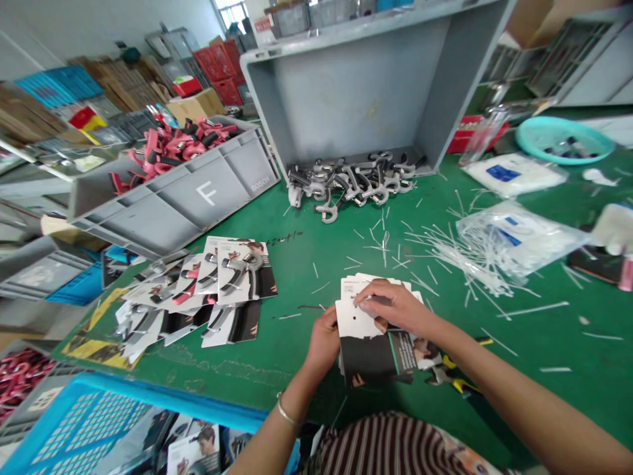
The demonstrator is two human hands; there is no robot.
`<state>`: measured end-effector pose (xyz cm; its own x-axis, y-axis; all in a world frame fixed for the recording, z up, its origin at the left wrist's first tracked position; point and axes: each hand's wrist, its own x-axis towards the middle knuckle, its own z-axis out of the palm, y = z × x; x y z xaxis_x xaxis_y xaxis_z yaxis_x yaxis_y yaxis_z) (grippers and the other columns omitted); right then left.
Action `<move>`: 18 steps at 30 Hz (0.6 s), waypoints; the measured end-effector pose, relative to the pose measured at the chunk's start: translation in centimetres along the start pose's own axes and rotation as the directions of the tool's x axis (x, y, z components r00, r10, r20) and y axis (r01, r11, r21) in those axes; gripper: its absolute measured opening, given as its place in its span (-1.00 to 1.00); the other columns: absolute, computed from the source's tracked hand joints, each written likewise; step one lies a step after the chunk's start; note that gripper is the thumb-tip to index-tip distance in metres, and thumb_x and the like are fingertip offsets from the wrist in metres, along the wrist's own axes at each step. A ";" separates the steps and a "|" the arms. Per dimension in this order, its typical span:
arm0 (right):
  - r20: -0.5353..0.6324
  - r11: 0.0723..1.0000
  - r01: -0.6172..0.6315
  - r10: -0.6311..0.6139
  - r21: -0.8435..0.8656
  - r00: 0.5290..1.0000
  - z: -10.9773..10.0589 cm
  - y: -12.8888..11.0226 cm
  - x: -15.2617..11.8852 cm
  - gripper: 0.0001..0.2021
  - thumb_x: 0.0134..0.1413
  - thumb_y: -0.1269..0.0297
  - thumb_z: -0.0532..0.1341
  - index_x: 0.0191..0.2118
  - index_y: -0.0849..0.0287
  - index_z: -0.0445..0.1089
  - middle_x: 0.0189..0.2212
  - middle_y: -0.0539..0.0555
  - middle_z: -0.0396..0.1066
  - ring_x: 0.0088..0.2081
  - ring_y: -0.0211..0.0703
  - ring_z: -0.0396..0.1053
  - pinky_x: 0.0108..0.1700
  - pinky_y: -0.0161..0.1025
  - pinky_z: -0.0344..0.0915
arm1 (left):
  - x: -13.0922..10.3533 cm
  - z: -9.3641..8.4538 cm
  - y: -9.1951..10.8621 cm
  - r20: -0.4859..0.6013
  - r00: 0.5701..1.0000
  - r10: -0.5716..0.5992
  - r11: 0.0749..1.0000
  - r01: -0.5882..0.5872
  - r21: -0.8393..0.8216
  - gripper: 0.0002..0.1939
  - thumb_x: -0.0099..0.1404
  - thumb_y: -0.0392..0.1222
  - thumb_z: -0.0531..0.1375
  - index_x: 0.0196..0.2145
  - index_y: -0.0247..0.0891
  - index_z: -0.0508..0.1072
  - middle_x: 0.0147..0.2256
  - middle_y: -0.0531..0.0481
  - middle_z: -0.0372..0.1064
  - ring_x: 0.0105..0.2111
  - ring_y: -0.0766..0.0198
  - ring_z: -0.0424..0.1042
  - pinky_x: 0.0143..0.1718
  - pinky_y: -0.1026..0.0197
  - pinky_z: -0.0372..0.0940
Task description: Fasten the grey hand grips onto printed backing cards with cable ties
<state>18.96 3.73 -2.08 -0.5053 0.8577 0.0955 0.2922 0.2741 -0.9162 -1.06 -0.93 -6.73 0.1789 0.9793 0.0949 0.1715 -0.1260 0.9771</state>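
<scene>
My left hand [326, 340] is closed on the left edge of a white and black printed card [368, 356], at the near side of the green table. Over the card's upper part lies my right hand [388, 303], its fingers bent together; what they hold, if anything, is hidden. More cards show beneath and behind this one. Yellow-handled pliers [457, 379] rest just right of the cards. Left of my hands is a pile of cards [247, 270] bearing grey, black and pink hooked parts.
Grey and black hooked parts [351, 185] spill from a tipped grey crate [361, 86]. A grey bin [198, 191] holds pink parts. White ties [469, 264] and plastic bags [524, 234] lie right. A blue basket [89, 409] stands at the near left.
</scene>
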 end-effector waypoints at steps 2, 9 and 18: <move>0.041 0.999 0.040 -0.040 0.004 0.998 -0.1 0.0 -0.2 -0.80 0.24 0.21 0.17 -0.15 0.07 0.53 -0.17 0.05 0.50 -0.11 -0.12 0.41 -0.01 -0.21 0.27 | 0.1 0.0 0.1 0.034 0.999 0.012 0.999 -0.011 -0.045 -0.84 0.20 -0.25 0.26 -0.25 -0.22 0.61 -0.18 -0.09 0.52 -0.19 0.15 0.49 -0.13 0.14 0.38; 0.115 1.000 0.025 -0.026 0.007 0.993 -0.4 -0.2 -0.6 -0.79 0.30 0.22 0.10 -0.11 0.09 0.45 -0.14 0.05 0.46 -0.10 -0.13 0.39 0.00 -0.21 0.24 | -0.9 -0.9 1.2 0.043 0.998 -0.046 0.997 0.049 -0.064 -0.84 0.25 -0.17 0.23 -0.27 -0.22 0.60 -0.13 -0.11 0.51 -0.12 0.12 0.47 -0.04 0.11 0.34; 0.127 0.957 0.146 -0.118 -0.249 0.985 0.9 -1.6 -0.6 -0.91 0.17 0.23 0.27 -0.22 0.08 0.42 0.00 0.11 0.35 0.06 -0.01 0.27 0.13 -0.07 0.13 | -1.0 -1.8 2.9 0.169 0.942 -0.288 0.838 0.334 -0.431 -0.43 0.09 -0.15 0.37 0.02 -0.26 0.29 -0.09 -0.18 0.48 -0.16 0.16 0.50 -0.13 0.17 0.37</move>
<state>18.07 2.34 -1.02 -0.6348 0.7574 0.1527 0.4078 0.4963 -0.7664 -2.51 -1.98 -3.64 0.2828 0.9325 -0.2245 -0.2139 0.2895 0.9330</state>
